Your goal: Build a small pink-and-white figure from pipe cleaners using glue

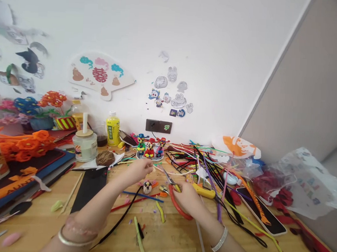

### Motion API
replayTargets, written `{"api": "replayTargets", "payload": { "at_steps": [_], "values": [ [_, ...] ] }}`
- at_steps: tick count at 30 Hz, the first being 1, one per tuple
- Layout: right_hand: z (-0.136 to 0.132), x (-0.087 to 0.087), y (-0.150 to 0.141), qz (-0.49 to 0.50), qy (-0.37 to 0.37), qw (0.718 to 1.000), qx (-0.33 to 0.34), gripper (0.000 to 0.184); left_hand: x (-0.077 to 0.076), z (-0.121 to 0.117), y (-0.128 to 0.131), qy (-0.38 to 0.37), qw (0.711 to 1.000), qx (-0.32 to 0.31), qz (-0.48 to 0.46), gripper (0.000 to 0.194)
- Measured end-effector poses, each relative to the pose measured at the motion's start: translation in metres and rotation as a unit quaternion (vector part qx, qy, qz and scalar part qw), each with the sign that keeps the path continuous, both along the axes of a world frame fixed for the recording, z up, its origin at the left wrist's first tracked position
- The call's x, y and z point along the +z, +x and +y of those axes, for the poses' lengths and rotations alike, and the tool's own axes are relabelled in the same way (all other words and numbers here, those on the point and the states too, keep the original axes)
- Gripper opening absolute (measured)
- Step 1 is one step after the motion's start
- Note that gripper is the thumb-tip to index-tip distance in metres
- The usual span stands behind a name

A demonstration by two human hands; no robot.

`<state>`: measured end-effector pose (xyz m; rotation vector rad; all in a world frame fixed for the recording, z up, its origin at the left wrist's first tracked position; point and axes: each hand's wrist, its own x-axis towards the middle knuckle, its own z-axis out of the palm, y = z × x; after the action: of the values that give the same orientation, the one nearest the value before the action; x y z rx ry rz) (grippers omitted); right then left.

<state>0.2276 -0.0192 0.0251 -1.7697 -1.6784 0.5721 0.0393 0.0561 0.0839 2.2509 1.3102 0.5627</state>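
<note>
My left hand [143, 169] is closed in a pinch over the middle of the table. From its fingertips a thin pale pipe cleaner [179, 174] seems to run to the right. My right hand [184, 195] is wrapped round the handles of scissors [169, 180] with red and yellow grips. Their blades point up and left, close to the pale strand; whether they touch it I cannot tell. Below the hands lies a small white-and-dark ball-shaped piece [147, 187]. Blue [144, 196] and yellow [160, 211] pipe cleaners lie near it.
Three small figures [150, 147] stand on a tray at the back. A yellow-handled glue gun [203, 191] and a heap of pipe cleaners [180, 157] lie right of centre, beside a phone [262, 211]. A glass jar [85, 145] and yellow bottle [112, 128] stand at the left.
</note>
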Motion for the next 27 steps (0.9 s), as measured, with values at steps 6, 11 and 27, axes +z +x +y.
{"api": "replayTargets", "payload": {
  "at_steps": [6, 11, 27],
  "values": [
    [-0.008, -0.008, -0.02, -0.11, -0.028, 0.992, -0.046, 0.026, -0.041, -0.02, 0.004, 0.034, 0.997, 0.059, 0.047, 0.021],
    [-0.019, 0.006, -0.029, -0.226, -0.019, 0.974, 0.002, 0.031, -0.061, -0.027, 0.003, 0.031, 0.998, 0.06, 0.005, 0.026],
    [-0.005, 0.0, 0.088, -0.41, 0.017, 0.912, 0.004, 0.032, -0.059, -0.035, -0.013, -0.097, 0.975, -0.001, -0.201, 0.04]
  ]
}}
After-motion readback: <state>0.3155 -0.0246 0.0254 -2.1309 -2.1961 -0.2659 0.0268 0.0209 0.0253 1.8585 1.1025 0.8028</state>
